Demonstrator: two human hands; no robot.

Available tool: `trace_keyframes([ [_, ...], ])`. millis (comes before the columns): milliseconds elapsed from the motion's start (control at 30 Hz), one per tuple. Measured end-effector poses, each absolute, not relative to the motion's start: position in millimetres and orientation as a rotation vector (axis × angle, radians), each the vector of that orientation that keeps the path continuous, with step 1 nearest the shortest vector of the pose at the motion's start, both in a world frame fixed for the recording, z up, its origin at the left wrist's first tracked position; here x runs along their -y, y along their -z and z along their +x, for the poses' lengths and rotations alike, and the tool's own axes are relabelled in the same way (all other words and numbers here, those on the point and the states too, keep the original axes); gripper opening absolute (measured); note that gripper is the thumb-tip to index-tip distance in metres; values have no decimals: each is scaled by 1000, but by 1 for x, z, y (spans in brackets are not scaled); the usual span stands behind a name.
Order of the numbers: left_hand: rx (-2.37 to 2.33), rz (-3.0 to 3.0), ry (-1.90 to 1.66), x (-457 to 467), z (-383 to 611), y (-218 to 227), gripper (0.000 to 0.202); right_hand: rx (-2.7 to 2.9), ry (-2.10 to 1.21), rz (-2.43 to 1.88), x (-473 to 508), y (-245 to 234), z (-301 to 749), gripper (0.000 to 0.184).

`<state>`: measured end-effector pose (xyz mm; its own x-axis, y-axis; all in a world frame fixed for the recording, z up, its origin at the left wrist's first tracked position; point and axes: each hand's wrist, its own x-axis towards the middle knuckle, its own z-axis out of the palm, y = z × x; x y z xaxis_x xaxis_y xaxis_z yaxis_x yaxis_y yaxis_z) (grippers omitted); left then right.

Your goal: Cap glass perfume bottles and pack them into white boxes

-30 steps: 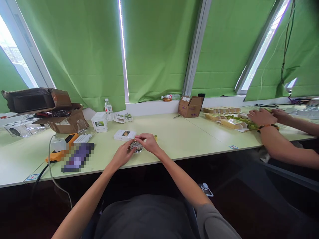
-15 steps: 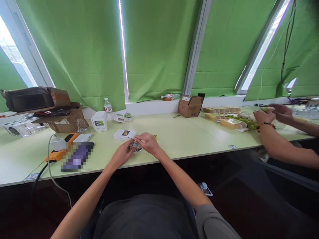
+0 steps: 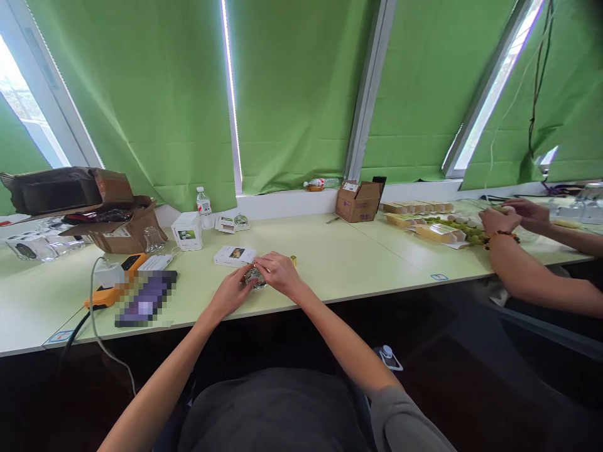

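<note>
one clear glass-like vessel, near edge of table. my left hand half-curled, holding its side; my right hand bunched at top, cannot tell if gripping. likely stiff, slippery, breakable; hold by sides.

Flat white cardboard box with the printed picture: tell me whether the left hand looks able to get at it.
Probably yes: the flat white cardboard box lies just beyond the left hand, with nothing visible between, though that hand is occupied at the shiny glass-like object.
</note>
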<state>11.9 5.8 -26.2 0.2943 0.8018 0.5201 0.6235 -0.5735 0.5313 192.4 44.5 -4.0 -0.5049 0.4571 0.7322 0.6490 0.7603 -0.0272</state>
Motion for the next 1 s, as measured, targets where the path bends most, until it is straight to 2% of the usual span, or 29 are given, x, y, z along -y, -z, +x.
trace_keyframes([
  [367,-1312,2308,-1102,-4,12,24,46,2115,133,-845,-44,1,190,22],
  [767,-1330,2312,-1136,-6,10,28,48,1792,-620,-784,-44,-2,186,17],
  [1000,-1287,2310,-1133,-4,11,25,48,1705,-668,-777,-44,4,182,18],
])
